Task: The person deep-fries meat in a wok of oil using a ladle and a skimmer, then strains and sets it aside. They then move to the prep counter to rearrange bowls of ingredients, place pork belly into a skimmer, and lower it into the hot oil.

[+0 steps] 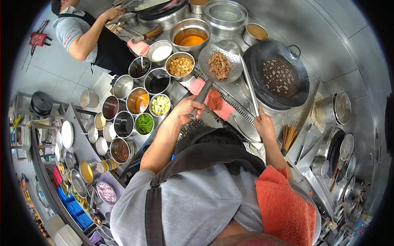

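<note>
My left hand (189,109) is closed around the grey handle of a perforated strainer (233,73). Browned pieces of meat (220,64) lie in its bowl. In my right hand (264,124) is the long metal handle of a ladle (248,81). The ladle's head (227,46) is at the strainer's far rim; whether they touch I cannot tell. Right of both tools, a black wok (301,78) contains dark liquid with pale bubbles or foam. Below the strainer, a pink cloth (223,110) and a red cloth (214,99) lie along the stove edge.
Metal pots of sauces, a pot of golden cubes (180,67) and chopped greens (144,124) stand to the left. A pot of orange liquid (192,40) sits behind. Another person (88,35) works at upper left. A bamboo brush (289,137) and hanging utensils are at right.
</note>
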`<state>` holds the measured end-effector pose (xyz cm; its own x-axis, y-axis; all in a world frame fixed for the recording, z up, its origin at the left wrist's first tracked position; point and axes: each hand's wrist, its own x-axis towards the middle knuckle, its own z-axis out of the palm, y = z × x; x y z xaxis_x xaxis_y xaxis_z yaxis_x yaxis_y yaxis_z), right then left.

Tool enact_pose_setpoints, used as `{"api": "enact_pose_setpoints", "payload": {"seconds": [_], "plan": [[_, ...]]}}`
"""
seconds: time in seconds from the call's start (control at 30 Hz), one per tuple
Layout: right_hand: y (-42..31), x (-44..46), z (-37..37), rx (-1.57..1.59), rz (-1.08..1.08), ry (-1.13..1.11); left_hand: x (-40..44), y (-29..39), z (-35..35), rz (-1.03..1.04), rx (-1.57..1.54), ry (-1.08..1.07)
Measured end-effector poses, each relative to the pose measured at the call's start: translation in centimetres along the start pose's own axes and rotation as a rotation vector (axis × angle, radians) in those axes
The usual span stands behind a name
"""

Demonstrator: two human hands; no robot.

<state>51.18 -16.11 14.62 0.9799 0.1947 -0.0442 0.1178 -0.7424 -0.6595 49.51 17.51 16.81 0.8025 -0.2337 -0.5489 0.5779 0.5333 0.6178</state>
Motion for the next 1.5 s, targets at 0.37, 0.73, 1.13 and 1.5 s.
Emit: {"api": "enact_pose_setpoints", "payload": {"seconds": [0.37,0.73,1.13,1.5], "plan": [[-3.4,-2.7,-2.2,-0.020,-0.018,-0.061,0.8,-1.3,-0.9,-0.048,-0.074,-0.024],[-4.4,-3.6,-0.1,0.762,0.441,-0.327,-1.5,0.4,4.2,0.136,0.280,-0.002],[-5.3,-2.2,3.0,1.363,0.522,-0.389,0.0,-3.1,-0.2,0.010,0.068,0.085],[-6.6,-5.3,-3.1,1.171,0.413,-0.276,0.3,-3.2,-0.5,0.037,0.052,0.112]]}}
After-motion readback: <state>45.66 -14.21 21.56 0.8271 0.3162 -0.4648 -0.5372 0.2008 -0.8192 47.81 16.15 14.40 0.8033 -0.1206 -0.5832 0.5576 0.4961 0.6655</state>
